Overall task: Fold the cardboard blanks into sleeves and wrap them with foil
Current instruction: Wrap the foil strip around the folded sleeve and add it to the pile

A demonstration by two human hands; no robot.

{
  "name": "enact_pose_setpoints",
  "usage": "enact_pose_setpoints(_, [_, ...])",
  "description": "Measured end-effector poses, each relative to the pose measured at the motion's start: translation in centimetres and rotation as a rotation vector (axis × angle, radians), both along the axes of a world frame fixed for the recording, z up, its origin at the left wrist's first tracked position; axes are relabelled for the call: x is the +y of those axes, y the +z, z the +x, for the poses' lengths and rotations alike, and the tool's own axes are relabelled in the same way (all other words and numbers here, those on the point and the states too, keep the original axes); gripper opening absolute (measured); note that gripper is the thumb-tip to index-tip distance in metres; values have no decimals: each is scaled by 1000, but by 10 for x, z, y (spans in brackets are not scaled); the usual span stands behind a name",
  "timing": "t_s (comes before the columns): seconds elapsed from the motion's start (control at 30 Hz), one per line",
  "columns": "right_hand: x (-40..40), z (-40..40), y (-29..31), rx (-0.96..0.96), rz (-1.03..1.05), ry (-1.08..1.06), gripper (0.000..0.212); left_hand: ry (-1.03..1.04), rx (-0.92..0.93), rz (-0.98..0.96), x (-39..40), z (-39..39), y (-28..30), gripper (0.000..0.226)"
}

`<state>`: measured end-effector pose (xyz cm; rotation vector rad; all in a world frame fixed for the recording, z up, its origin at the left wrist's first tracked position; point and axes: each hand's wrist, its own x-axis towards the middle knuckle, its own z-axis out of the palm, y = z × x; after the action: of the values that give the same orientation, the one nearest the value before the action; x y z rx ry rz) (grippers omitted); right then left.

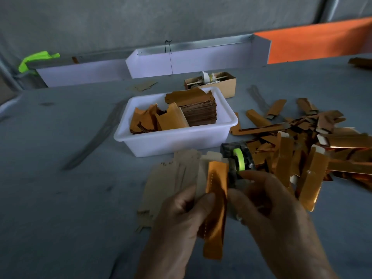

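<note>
Left hand (181,214): thumb and fingers pinch foil sleeve (215,208).
Right hand (269,206): fingertips curled, pinching sleeve's right edge.
Surface: grey table (60,198), white bin (173,137).

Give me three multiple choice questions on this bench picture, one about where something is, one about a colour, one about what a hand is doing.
1. Where is the tall stack of blanks?
A. In the white tub
B. In the brown box
C. On the floor

2. What colour is the tape roll in the dispenser?
A. Red
B. Bright green
C. Blue

3. What is the left hand doing?
A. Resting flat on the table
B. Pointing at the wall
C. Holding a foil-covered sleeve

Answers: 1 A, the stack stands inside the tub's right half. 2 B, the roll is lime green. 3 C, its thumb presses the sleeve.
</note>
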<state>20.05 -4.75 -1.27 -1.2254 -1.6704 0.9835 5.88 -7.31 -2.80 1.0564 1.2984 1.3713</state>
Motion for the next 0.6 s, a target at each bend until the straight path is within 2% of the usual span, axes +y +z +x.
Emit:
enact_pose_setpoints(0.07, [4, 2, 4, 89, -83, 16, 46, -142, -8, 7, -1, 1, 4, 18])
enact_pose_setpoints(0.17, [7, 1, 4, 248, -256, 53, 39, -260, 89, 16, -4, 3, 9, 22])
enact_pose_setpoints(0.27, [11, 1, -3, 332, -304, 27, 25, -111, 312, 51, -4, 7, 11, 17])
enact_pose_setpoints(0.3, [11, 0, -3, 348, -311, 25, 18, -67, 311, 43, -4, 8, 11, 16])
enact_pose_setpoints(0.37, [11, -2, -3, 373, -316, 13, 5, 30, 199, 5, -3, 11, 12, 28])
enact_pose_setpoints(0.43, [12, -4, -5, 383, -295, 3, 11, 164, 259, 23, -1, 14, 6, 39])
enact_pose_setpoints(0.53, [14, -4, -6, 382, -268, -28, 12, 295, 659, 191, -1, 23, 3, 33])
enact_pose_setpoints(0.6, [16, -4, -5, 405, -280, -41, 7, 196, 1070, 169, -1, 31, 5, 42])
